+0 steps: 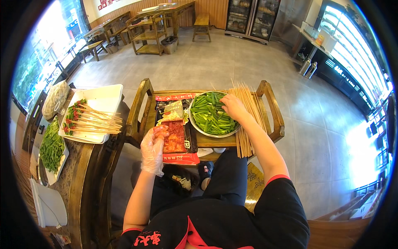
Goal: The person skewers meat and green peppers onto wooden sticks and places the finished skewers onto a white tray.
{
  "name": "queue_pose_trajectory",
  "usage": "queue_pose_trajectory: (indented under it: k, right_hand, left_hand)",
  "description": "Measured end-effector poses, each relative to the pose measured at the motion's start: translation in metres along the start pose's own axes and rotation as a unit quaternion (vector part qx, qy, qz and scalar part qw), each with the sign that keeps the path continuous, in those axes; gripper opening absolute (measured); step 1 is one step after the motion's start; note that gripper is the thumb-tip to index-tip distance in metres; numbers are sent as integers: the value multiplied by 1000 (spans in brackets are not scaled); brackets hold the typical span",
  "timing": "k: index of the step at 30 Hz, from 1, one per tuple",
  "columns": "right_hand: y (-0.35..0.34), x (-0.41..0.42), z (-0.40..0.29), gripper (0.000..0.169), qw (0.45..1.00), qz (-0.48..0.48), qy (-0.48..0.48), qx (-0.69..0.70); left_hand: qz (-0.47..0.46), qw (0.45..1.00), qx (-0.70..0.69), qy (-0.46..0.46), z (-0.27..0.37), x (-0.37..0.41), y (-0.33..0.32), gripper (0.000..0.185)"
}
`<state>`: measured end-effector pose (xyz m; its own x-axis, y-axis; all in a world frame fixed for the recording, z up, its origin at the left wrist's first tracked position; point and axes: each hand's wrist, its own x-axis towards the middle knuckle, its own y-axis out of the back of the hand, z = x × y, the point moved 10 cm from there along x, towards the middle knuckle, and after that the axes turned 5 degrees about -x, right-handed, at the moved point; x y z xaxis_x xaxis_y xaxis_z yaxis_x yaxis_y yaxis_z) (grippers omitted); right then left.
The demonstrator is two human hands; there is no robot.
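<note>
My left hand [154,146], in a clear plastic glove, is at the left edge of a flat bag of red sliced meat [174,137]. Its fingers are curled, and whether they pinch a slice is hidden. Bare, my right hand [233,106] reaches over the right rim of a round metal bowl [192,117] with its fingertips at the cut green stalks [212,115]. What those fingers hold cannot be seen. Under my right forearm lies a bundle of bamboo skewers [245,124], partly beside the bowl. Everything here rests on a small wooden stand [214,142] with raised side handles.
To the left, a wooden table [79,162] bears a white tray [107,93] of loaded skewers [93,119], a dish of leafy greens [53,147], a stuffed plastic bag [56,99] and a white container [49,202]. A dark bin [180,180] stands below the stand, near my feet.
</note>
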<state>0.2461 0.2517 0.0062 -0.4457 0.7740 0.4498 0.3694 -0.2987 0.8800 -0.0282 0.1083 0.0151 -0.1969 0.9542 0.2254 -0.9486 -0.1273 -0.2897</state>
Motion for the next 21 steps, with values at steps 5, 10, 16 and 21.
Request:
queue_pose_trajectory:
  k: [5, 10, 16, 21]
  right_hand:
    - [0, 4, 7, 25, 999, 22, -21, 35]
    - [2, 0, 9, 27, 999, 4, -34, 18]
    - [-3, 1, 12, 23, 998, 28, -44, 33]
    - [-3, 0, 11, 20, 997, 48, -45, 36]
  left_hand:
    - [0, 1000, 23, -21, 0, -1, 9, 19]
    - [32, 992, 112, -49, 15, 15, 19, 24]
    - [-32, 905, 420, -59, 5, 28, 5, 15]
    - [-156, 795, 585, 48, -41, 42, -22, 15]
